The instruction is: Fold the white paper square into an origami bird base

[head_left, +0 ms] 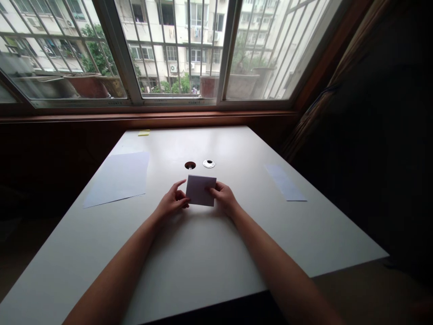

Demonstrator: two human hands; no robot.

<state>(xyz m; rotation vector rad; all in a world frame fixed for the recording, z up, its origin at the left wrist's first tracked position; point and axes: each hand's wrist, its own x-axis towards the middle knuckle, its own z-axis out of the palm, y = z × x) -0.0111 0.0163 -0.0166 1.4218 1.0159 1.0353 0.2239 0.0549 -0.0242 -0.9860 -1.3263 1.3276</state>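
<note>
A small, nearly square piece of folded-looking paper [199, 192] is held up above the white table, its face turned toward me. My right hand [223, 194] grips its right edge, thumb on the near face and fingers behind. At the lower left corner, my left hand [174, 198] pinches the paper with thumb and curled fingers. The left index finger is lifted away beside the paper's left edge. How many layers the paper has I cannot tell.
On the white table [203, 253] lie a large white sheet [122, 178] at left and a narrow paper strip [286, 183] at right. Yellow sticky notes [144, 132] sit at the far left corner. Beyond my hands are a round cable hole [190, 165] and a round cover [209, 164].
</note>
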